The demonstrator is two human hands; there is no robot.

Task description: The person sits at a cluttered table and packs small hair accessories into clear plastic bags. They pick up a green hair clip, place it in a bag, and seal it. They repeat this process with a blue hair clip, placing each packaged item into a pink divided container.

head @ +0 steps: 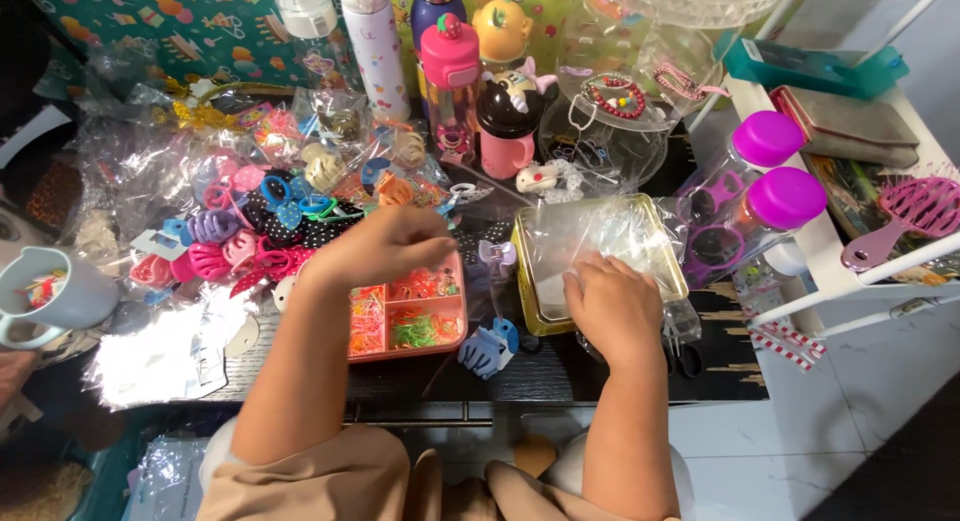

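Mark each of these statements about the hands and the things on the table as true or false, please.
1. The right hand rests on clear plastic bags in a yellow tin. True.
2. The left hand hovers over a green tray. False: the compartment tray is pink, holding small coloured elastic bands.
3. A blue claw clip lies in front of the tray and tin. True.
4. The two bottles on the right have orange caps. False: their caps are purple.
5. A pink hairbrush lies on the white shelf at the right. True.
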